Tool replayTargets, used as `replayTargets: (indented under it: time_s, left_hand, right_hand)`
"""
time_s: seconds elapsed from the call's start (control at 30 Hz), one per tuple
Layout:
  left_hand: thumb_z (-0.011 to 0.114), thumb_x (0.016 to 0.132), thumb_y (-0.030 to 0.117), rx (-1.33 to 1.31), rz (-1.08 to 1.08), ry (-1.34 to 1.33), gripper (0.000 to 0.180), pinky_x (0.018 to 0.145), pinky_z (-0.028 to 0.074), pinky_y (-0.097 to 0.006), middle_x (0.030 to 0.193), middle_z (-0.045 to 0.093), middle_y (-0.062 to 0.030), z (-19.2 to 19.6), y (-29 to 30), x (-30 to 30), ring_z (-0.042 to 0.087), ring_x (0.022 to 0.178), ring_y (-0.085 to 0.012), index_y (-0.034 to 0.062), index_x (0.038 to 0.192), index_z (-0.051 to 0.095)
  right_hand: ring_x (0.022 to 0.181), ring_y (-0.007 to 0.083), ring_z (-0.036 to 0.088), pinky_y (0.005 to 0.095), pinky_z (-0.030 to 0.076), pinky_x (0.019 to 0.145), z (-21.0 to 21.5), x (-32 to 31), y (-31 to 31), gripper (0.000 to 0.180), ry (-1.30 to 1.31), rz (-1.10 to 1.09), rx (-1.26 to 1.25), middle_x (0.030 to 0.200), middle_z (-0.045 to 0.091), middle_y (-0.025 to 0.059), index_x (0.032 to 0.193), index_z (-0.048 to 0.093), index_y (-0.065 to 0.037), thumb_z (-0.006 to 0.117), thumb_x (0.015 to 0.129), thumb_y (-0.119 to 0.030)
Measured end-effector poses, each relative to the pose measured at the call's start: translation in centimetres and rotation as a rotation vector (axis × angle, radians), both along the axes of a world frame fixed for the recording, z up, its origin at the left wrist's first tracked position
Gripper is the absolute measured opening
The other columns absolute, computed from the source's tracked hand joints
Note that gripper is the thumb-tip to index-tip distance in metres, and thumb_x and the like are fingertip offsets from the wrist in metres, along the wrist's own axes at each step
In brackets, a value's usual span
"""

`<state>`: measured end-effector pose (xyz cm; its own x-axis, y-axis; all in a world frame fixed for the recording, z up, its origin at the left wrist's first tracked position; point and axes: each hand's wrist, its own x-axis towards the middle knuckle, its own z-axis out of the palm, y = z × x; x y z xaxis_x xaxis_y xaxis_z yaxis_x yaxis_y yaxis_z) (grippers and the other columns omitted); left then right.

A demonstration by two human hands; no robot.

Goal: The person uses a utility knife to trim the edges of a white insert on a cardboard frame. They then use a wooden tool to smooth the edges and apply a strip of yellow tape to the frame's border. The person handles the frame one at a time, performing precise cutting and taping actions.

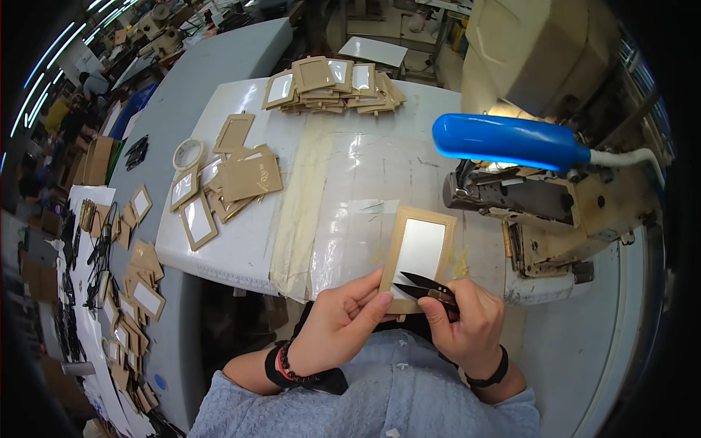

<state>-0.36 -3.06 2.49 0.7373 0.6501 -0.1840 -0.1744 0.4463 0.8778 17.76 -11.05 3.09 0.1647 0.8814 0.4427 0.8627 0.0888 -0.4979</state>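
Observation:
My left hand (339, 317) is closed on the lower left edge of a tan card holder (447, 223), its thumb lying on the front. The holder is a rectangular frame around a pale, shiny clear window. In my right hand (471, 321) is a pair of black thread snips (420, 285), gripped with the blades apart and pointing left. The blades lie over the lower part of the window; whether they touch it I cannot tell. The holder is tilted up in front of me, above the near edge of the white worktable (350, 175).
A sewing machine (540, 197) with a blue lamp (504, 139) stands at the right. Stacked card holders (314, 73) lie at the back, with a looser pile (252, 175) and a tape roll (189, 155) at the left. More holders (146, 296) cover the far-left grey table (179, 306).

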Motion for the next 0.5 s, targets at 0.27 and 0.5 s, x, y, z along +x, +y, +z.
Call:
replayTargets:
  time_s: [0.27,0.5]
  left_hand:
    - [0.046,0.103,0.008,0.000,0.003,0.003,0.047,0.093,0.051,-0.027,0.124,0.061,-0.0125,-0.13,-0.12,-0.05,0.060,0.107,-0.0120,-0.0056,0.146,0.034]
    - [0.047,0.102,0.008,0.054,0.047,0.008,0.045,0.083,0.050,-0.021,0.116,0.064,-0.0084,0.06,-0.36,0.18,0.059,0.097,-0.0065,-0.0051,0.145,0.037]
  right_hand:
    - [0.048,0.0252,0.054,0.0345,0.040,0.043,0.00,-0.07,0.29,0.037,-0.028,0.010,0.024,0.059,0.051,0.0075,0.072,0.052,-0.006,0.074,0.084,-0.033]
    - [0.047,0.0247,0.054,0.0343,0.040,0.042,0.04,-0.09,0.46,0.036,-0.039,0.021,0.034,0.058,0.052,0.0068,0.070,0.053,-0.007,0.074,0.084,-0.032]
